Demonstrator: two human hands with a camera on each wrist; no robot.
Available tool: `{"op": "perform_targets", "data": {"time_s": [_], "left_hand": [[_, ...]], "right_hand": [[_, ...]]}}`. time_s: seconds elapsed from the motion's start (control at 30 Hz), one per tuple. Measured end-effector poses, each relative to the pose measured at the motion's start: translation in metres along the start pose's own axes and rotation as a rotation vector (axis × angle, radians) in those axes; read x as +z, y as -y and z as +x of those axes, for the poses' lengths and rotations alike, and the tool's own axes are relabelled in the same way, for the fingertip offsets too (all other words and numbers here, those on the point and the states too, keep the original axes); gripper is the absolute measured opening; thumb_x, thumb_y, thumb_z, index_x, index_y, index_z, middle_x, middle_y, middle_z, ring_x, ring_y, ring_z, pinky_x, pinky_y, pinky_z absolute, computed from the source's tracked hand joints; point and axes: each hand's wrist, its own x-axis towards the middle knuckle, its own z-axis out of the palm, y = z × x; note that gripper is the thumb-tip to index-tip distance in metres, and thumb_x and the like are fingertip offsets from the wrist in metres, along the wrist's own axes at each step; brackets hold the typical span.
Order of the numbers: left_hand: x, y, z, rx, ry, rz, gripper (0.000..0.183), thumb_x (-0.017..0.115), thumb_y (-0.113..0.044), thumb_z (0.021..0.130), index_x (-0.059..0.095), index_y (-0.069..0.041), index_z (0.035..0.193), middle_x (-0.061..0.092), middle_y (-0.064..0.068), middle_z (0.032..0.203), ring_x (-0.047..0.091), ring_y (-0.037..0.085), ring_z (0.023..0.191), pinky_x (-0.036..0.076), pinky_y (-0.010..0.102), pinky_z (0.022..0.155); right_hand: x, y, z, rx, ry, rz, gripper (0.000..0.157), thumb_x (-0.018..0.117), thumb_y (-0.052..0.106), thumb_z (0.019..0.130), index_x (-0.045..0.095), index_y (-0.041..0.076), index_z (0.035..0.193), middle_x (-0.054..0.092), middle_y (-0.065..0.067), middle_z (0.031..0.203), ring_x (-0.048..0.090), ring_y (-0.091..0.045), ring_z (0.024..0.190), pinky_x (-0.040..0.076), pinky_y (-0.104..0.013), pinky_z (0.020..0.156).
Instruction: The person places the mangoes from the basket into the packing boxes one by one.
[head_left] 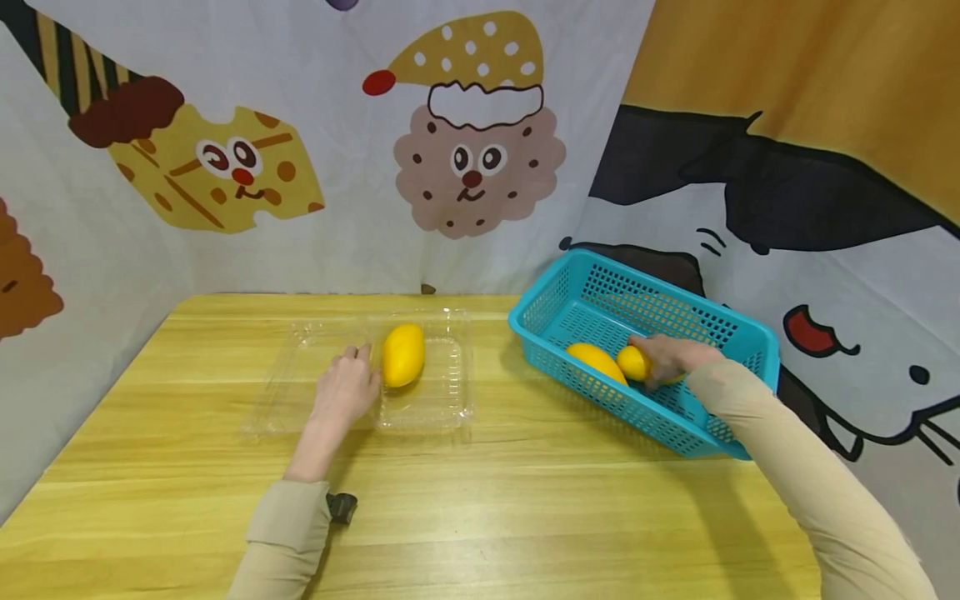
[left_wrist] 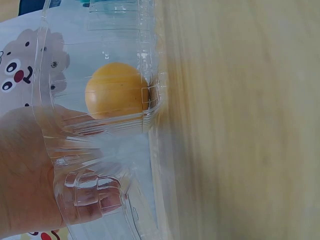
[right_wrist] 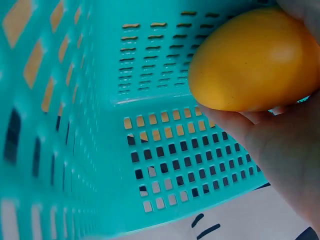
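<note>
Our right hand [head_left: 667, 358] grips a likely firm, slick mango [right_wrist: 255, 60], best held mid-body; we cannot tell whether our left hand [head_left: 347, 385] pinches.

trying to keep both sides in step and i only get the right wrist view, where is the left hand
Observer: The left hand is at the clear plastic container.
Operator: is anything in it
Observer: Yes, the head view shows a yellow mango-shaped fruit in its right half.
Operator: what else is on my side
Observer: In the head view, another yellow fruit lies in the blue basket, left of the right hand.
</note>
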Motion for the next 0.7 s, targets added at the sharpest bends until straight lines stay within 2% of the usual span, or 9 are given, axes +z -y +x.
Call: {"op": "perform_targets", "data": {"time_s": [0.47, 0.7], "left_hand": [[0.001, 0.000, 0.000, 0.004, -0.016, 0.005, 0.054, 0.057, -0.018, 0.092, 0.042, 0.010, 0.136, 0.054, 0.034, 0.123, 0.060, 0.045, 0.098, 0.057, 0.053, 0.077], [0.001, 0.000, -0.001, 0.004, -0.016, 0.003, 0.054, 0.057, -0.017, 0.092, 0.042, 0.011, 0.136, 0.053, 0.034, 0.124, 0.059, 0.046, 0.099, 0.057, 0.053, 0.078]], "right_hand": [[0.001, 0.004, 0.002, -0.090, -0.044, 0.021, 0.043, 0.073, 0.009, 0.073, 0.046, 0.011, 0.106, 0.051, -0.004, 0.081, 0.046, -0.018, 0.069, 0.038, -0.027, 0.059], [-0.011, 0.014, 0.004, -0.068, -0.145, 0.014, 0.051, 0.074, 0.016, 0.074, 0.045, 0.007, 0.115, 0.055, -0.007, 0.082, 0.048, -0.020, 0.068, 0.040, -0.029, 0.059]]}}
